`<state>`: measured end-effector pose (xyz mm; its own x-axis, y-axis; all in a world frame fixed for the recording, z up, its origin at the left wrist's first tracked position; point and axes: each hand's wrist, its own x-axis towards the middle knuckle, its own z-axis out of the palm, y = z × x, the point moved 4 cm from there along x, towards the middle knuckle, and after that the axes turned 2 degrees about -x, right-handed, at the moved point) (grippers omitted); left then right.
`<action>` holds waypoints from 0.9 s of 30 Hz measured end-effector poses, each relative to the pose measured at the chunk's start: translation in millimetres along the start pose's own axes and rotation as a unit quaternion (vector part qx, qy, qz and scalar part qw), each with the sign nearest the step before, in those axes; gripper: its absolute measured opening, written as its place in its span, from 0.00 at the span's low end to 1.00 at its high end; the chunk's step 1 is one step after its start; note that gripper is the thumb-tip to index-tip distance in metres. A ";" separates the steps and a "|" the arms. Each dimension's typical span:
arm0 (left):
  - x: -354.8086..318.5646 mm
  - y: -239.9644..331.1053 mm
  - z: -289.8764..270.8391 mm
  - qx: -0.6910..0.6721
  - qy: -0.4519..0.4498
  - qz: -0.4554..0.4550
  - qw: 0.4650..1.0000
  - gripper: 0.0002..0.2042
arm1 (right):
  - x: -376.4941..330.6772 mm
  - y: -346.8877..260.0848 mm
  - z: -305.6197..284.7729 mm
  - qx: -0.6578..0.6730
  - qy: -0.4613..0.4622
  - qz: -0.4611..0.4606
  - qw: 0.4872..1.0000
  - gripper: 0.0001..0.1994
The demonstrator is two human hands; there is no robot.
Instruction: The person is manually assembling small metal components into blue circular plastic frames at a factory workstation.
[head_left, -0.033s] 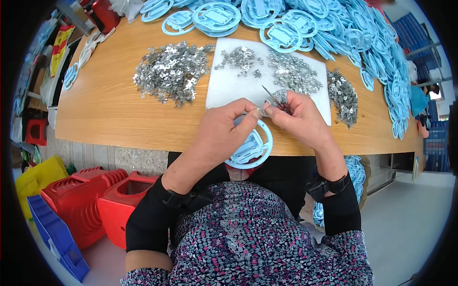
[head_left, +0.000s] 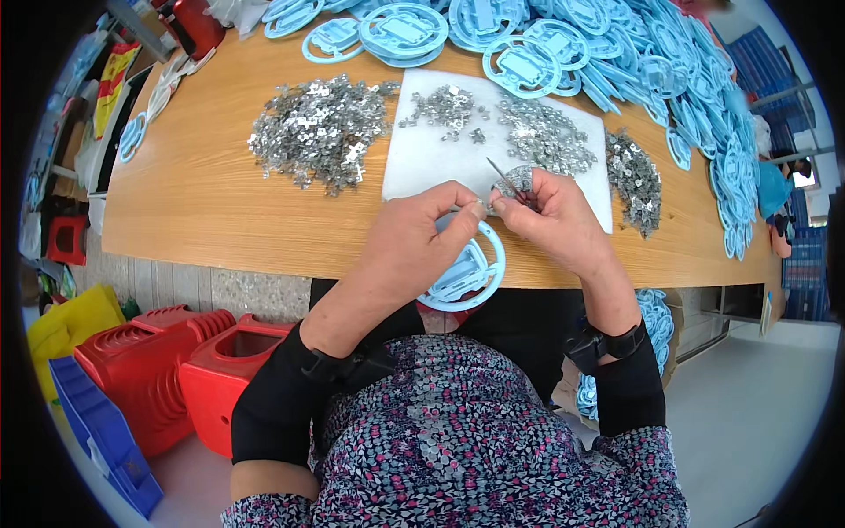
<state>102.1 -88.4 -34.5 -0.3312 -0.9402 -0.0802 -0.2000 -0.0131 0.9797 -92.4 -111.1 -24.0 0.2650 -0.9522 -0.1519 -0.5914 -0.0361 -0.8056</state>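
At the table's front edge, a light blue round plastic frame (head_left: pixel 461 280) lies below my fingers, its rim jutting past the edge. My left hand (head_left: pixel 414 238) is closed in a pinch above it; whatever sits at those fingertips is too small to make out. My right hand (head_left: pixel 568 220) is closed on a thin pointed metal tool (head_left: pixel 495 167), its tip directed up and left. A grey speckled wrap or cluster (head_left: pixel 518 179) shows at the right fingers. The two hands' fingertips almost meet. Behind them lies a white foam sheet (head_left: pixel 414 176) bearing small metal clips (head_left: pixel 550 136).
A large heap of metal clips (head_left: pixel 321 132) lies left of the sheet, a smaller heap (head_left: pixel 635 185) right of it. Many blue frames (head_left: pixel 607 44) pile along the back and right. Red plastic stools (head_left: pixel 154 370) and a blue bin (head_left: pixel 106 440) stand at lower left.
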 end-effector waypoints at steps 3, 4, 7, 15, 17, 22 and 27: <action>0.4 0.7 1.0 0.014 0.003 0.001 1.000 0.10 | -0.8 -1.7 5.4 0.092 0.039 -0.034 0.994 0.17; 0.7 0.6 0.1 0.001 0.014 0.012 1.000 0.11 | -3.1 -4.2 5.9 0.091 0.038 -0.036 0.995 0.17; 1.5 -6.6 -4.6 -0.103 0.027 -0.026 0.994 0.11 | -7.9 0.3 2.2 0.122 0.075 0.031 0.989 0.15; -9.8 -12.4 -15.3 -0.059 0.038 -0.036 0.997 0.11 | 16.3 -28.5 13.1 -0.157 0.125 -0.056 0.978 0.14; -10.2 -10.4 -15.5 -0.060 0.030 -0.033 0.997 0.12 | 17.8 -23.1 6.6 -0.207 0.147 -0.075 0.964 0.13; -12.1 -9.7 -18.6 -0.155 0.022 -0.074 0.985 0.11 | -12.9 10.7 -44.3 -0.142 0.216 -0.037 0.965 0.11; -10.4 -0.5 -10.0 -0.197 0.006 -0.057 0.979 0.14 | -59.6 55.4 -76.4 -0.100 0.280 0.012 0.955 0.12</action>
<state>114.9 -82.0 -32.3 -0.3163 -0.9286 -0.1942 0.1371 -0.2473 0.9592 -199.1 -79.6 -15.8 -0.1662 -0.9644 0.2055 -0.7403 -0.0157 -0.6721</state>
